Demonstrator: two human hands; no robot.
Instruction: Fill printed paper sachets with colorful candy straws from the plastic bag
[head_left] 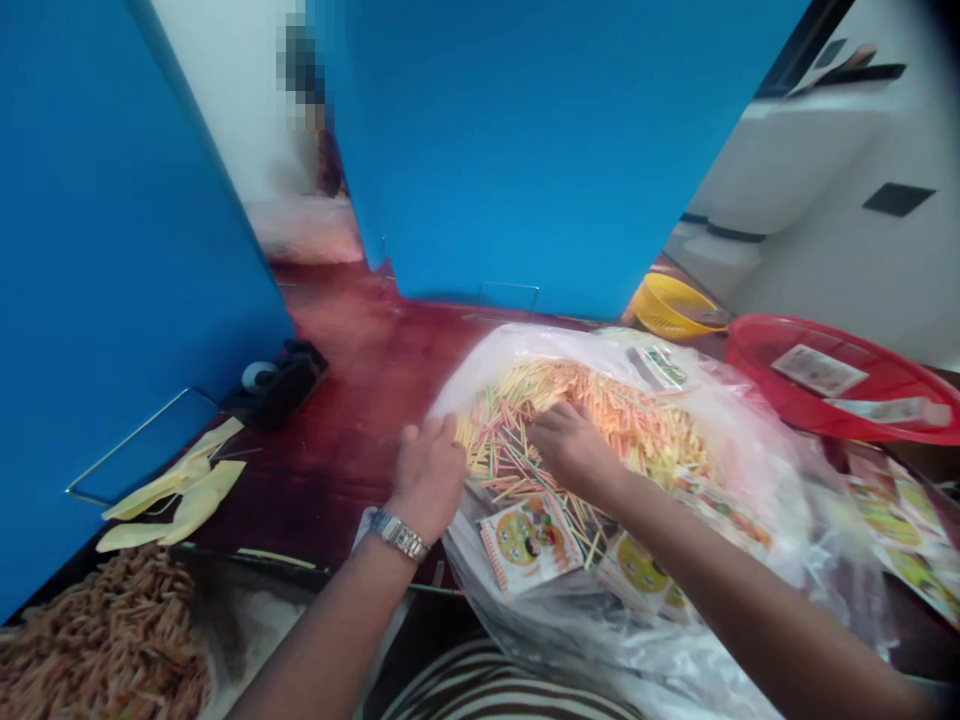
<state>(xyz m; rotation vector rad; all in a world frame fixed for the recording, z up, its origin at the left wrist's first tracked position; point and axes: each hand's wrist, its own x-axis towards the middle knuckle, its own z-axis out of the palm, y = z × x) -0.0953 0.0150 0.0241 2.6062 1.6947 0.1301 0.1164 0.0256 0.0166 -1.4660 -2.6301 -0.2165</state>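
Head view looks down on a clear plastic bag (pixel 739 610) lying open on a dark red floor (pixel 352 400), heaped with thin pastel sticks (pixel 600 410). The left hand (pixel 427 480), a steel watch (pixel 400 535) on its wrist, sits at the bag's near-left edge. Its fingers (pixel 431 440) lie spread and nearly flat on the sticks, holding nothing. The right hand (pixel 570 450) rests in the middle of the heap, its fingers (pixel 547 420) curled down into the sticks; whether they pinch any cannot be told. Printed packets (pixel 530 543) lie just below both hands. Beyond the bag's far right edge sits a red basket (pixel 840 385) with more packets in it, and a yellow colander (pixel 675 307) stands near its rim. Left of the bag, a stretch of floor runs to yellow gloves (pixel 176 490) beside a blue panel (pixel 127 250). A heap of orange sticks (pixel 105 640) fills the near-left corner.
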